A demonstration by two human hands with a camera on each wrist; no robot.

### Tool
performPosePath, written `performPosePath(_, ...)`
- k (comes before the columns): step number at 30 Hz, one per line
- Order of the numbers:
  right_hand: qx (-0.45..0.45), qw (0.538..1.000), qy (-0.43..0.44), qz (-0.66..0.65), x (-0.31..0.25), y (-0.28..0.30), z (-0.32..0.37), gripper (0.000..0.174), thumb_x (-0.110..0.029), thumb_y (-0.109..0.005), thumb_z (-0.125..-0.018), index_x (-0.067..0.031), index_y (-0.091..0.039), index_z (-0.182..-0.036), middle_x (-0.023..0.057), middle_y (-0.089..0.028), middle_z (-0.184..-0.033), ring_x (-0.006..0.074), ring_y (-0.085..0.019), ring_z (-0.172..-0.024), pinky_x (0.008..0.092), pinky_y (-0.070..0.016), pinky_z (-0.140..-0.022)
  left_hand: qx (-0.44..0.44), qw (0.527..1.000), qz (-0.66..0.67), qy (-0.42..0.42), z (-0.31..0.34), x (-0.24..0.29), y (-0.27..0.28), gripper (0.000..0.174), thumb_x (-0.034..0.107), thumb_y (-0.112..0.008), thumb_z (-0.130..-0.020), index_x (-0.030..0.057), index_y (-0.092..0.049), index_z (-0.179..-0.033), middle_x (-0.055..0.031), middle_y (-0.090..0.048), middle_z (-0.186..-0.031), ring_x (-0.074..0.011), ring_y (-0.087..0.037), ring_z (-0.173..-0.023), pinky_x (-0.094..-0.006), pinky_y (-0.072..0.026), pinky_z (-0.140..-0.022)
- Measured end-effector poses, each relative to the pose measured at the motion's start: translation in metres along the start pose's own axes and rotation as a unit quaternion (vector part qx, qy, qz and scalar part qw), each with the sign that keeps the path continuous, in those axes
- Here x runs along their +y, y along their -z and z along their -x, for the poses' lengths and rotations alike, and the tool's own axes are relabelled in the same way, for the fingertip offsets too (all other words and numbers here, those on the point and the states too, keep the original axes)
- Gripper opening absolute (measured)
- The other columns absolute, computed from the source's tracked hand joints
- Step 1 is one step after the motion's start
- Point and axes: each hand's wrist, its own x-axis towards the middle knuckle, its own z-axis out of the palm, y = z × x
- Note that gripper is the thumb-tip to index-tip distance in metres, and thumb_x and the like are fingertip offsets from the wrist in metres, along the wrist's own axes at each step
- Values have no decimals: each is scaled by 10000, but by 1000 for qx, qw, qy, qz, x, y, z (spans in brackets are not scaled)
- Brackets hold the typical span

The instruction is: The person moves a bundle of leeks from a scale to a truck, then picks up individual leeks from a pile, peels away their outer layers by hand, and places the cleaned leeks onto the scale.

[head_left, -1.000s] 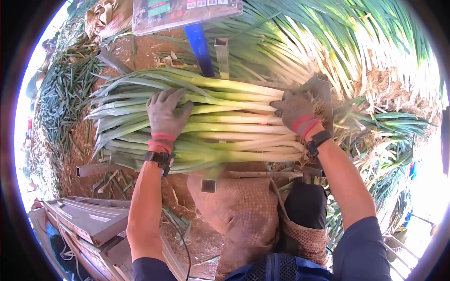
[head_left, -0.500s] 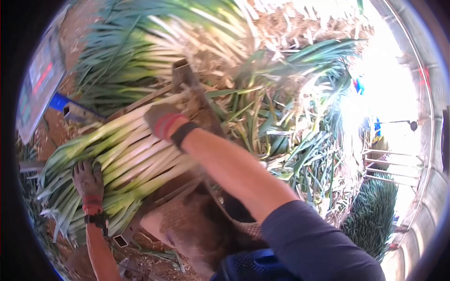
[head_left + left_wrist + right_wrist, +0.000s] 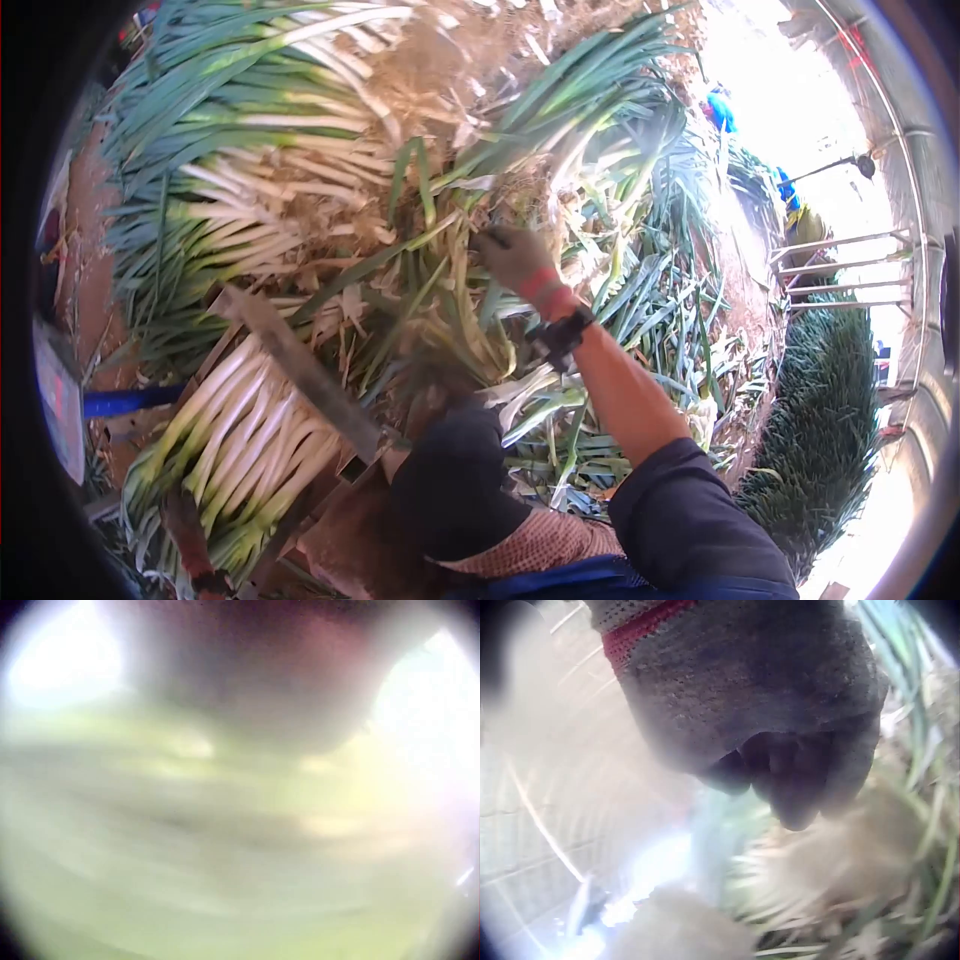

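My gloved right hand (image 3: 515, 262) is over a heap of loose leek leaves and peelings (image 3: 465, 310), its fingertips beside a limp pale leaf. In the right wrist view, the glove (image 3: 757, 682) has bent fingers over blurred roots and leaves; I cannot tell whether they pinch anything. Trimmed leeks (image 3: 265, 420) lie side by side in a metal frame (image 3: 300, 365) at lower left, white ends toward the heap. My gloved left hand (image 3: 185, 530) rests on their green part, dim and partly cut off. The left wrist view is a blur of pale stalks (image 3: 225, 870) under the dark glove.
Untrimmed leeks with roots (image 3: 250, 110) are piled at the upper left, and another bundle (image 3: 590, 80) lies at top centre. A blue post (image 3: 135, 402) holds a scale (image 3: 58, 400) at far left. Dark green stalks (image 3: 815, 410) and a metal rack (image 3: 845, 265) stand at right.
The head view has swung right. My right hand has left the root ends of the framed leeks and moved out over the peelings heap. My left hand stays on the leeks' green part.
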Motion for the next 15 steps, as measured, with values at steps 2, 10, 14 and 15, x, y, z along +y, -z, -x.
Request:
performPosePath(2, 92, 994, -58, -3, 80, 30, -36, 349, -300, -650, -947, -1, -734, -1105, 86, -735, -815, 153, -681, -683, 313, -546, -675, 70, 994, 82, 22, 8, -4, 3, 410, 240, -579, -985, -57, -583, -1268, -187, -649, -1210, -291, -599, -1103, -408, -455, -944)
performPosePath(10, 249, 945, -201, 67, 232, 138, -101, 438, -436, -608, -882, -69, -768, -1060, 219, -741, -970, 369, -717, -980, 425, -538, -884, 234, 972, -1, 25, 25, 182, -16, 369, 219, -579, -976, -61, -614, -1214, -172, -661, -1177, -260, -624, -1044, -380, -484, -900)
performPosePath(14, 243, 947, -205, 40, 244, 162, -115, 412, -400, -599, -877, -73, -770, -1059, 201, -744, -998, 366, -714, -969, 425, -534, -889, 126, 991, 28, 23, 16, 260, -63, 361, 208, -576, -974, -60, -619, -1212, -172, -663, -1174, -261, -626, -1047, -378, -488, -902)
performPosePath(15, 240, 955, -165, 59, 239, 158, -126, 408, -395, -601, -877, -67, -770, -1052, 198, -746, -986, 359, -717, -960, 418, -535, -888, 105, 994, 33, 23, 13, 274, -72, 359, 205, -575, -974, -60, -620, -1212, -172, -663, -1174, -261, -627, -1048, -378, -489, -902)
